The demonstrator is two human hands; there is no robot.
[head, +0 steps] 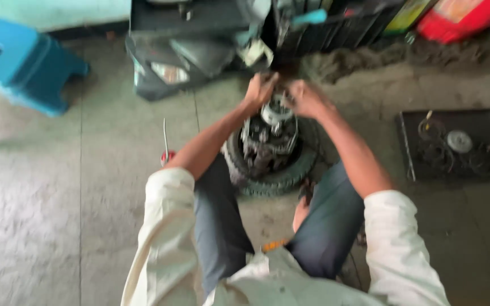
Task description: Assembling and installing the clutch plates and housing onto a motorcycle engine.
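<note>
Both my hands are on the round metal engine part (276,111), which sits atop the engine assembly (265,144) cradled in a tyre (273,178) on the floor between my knees. My left hand (260,88) is closed on its left edge; my right hand (304,97) grips the right. Blur hides the fingers. I judge the step as working this part by hand; next calls for steady, even grip.

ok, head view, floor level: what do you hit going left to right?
Blue plastic stool → screwdriver with red handle → left hand → right hand, both on the engine part seated in a tyre → black tray of small parts.
</note>
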